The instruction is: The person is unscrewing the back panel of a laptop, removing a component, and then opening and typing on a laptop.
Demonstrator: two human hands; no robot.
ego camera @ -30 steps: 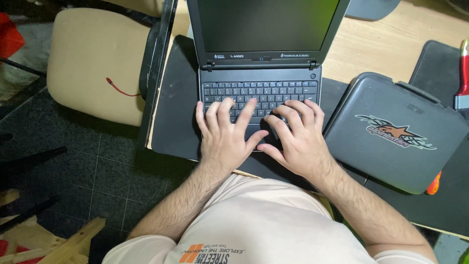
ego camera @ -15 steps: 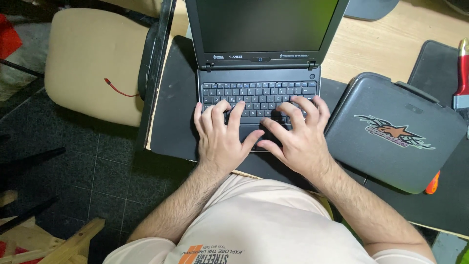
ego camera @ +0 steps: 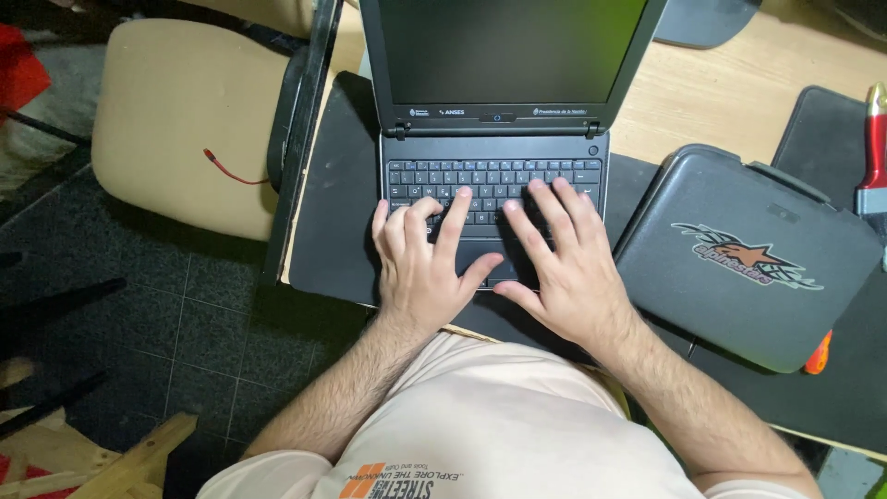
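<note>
A small black laptop [ego camera: 499,139] sits at the upper middle of the frame on a dark mat [ego camera: 337,212] that covers part of a wooden desk [ego camera: 702,102]. Its long axis runs left to right across the frame. The lid is open, the dark screen at the top edge, the keyboard [ego camera: 494,180] below it, so the front edge points down the frame toward the person.

The left hand [ego camera: 425,263] lies flat and open on the left half of the keyboard, fingers spread and stretched up the frame, thumb angled right over the palm rest. It grips nothing. The right hand [ego camera: 564,263] lies just beside it on the right half, also open and flat, fingers fanned toward the upper left, thumb pointing left toward the other thumb. It holds nothing either. The thumbs are near but apart.

Right of the laptop lies a grey case [ego camera: 748,254] with a star sticker, tilted, touching the mat. A red-handled tool [ego camera: 873,148] lies at the right edge. A beige chair [ego camera: 180,120] stands at upper left, off the desk.
</note>
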